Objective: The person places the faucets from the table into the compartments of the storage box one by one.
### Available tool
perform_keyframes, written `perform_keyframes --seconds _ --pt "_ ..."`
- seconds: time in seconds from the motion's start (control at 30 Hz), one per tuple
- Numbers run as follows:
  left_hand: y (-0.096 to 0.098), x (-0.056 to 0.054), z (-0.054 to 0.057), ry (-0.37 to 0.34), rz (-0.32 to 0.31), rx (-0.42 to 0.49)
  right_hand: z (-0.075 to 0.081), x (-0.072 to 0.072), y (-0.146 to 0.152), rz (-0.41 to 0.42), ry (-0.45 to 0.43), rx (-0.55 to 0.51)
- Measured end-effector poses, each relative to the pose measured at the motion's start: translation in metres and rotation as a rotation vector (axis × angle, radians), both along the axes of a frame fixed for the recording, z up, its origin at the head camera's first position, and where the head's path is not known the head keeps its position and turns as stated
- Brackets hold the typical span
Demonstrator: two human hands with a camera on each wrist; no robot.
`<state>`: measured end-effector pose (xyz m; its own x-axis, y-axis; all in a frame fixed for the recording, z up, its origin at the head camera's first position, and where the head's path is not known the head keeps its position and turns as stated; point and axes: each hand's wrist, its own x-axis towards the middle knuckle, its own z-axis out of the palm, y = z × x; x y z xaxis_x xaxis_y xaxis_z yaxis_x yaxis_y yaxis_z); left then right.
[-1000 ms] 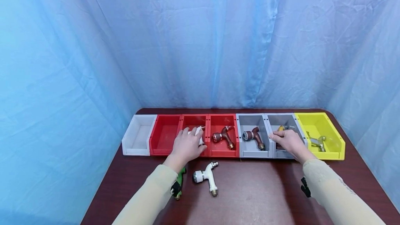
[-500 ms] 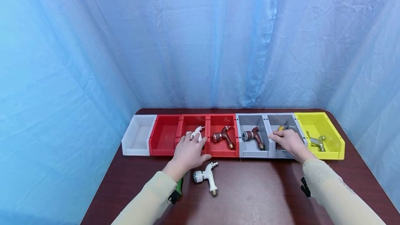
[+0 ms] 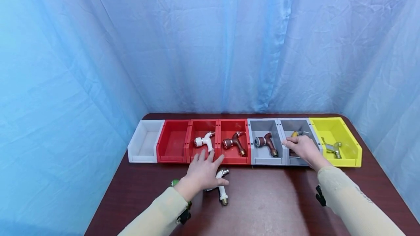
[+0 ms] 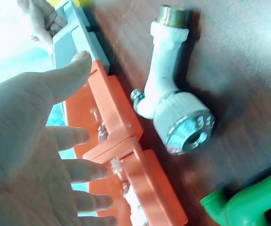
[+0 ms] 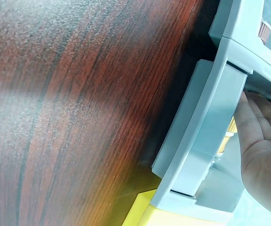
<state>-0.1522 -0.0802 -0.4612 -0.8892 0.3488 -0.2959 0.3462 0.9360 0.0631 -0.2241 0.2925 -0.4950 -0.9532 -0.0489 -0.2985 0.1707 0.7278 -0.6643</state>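
My left hand (image 3: 205,172) is spread with nothing in it, above the table in front of the red bins. Below it lies a white tap (image 4: 173,94), partly covered by the hand in the head view. A green tap (image 4: 248,202) lies by my left wrist, mostly hidden by the forearm. Another white tap (image 3: 205,141) sits in a red bin (image 3: 204,125) just past my fingertips. My right hand (image 3: 303,148) pinches the wall between the two grey bins with curled fingers. A yellow-handled tap (image 3: 296,134) shows in the right-hand grey bin (image 5: 210,127) beside that hand.
The bins stand in a row along the table's back: a white bin (image 3: 146,141), three red, two grey, one yellow bin (image 3: 334,128). Brown taps lie in a red and a grey bin, a metal tap (image 3: 334,149) in the yellow one. Blue curtains (image 3: 210,46) hang behind.
My left hand has drawn back from the white tap in the red bin towards me, its fingers spreading, and now overlaps the white tap on the table. The right hand stays put.
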Motion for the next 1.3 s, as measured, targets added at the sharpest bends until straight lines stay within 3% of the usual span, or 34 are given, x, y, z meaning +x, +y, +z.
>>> perform_keyframes --seconds 0.17,0.33,0.57,0.8,1.03,1.3 --pt "0.002 0.007 -0.006 -0.109 0.05 0.013 0.001 0.0 0.0 0.008 0.002 0.009" --pt "0.004 0.012 -0.012 -0.159 0.078 0.031 0.001 0.0 0.0 0.008 0.0 0.008" --pt "0.007 0.019 -0.021 -0.182 0.104 0.07 0.001 0.001 0.0 0.007 -0.004 0.009" --pt "0.009 0.027 -0.031 -0.169 0.119 0.071 0.001 0.001 -0.001 0.012 0.008 0.018" --pt "0.011 0.032 -0.039 -0.205 0.133 0.06 0.001 0.001 0.0 0.019 0.024 0.019" --pt "0.011 0.04 -0.042 -0.161 0.081 0.007 0.0 0.002 0.002 0.024 0.027 0.009"
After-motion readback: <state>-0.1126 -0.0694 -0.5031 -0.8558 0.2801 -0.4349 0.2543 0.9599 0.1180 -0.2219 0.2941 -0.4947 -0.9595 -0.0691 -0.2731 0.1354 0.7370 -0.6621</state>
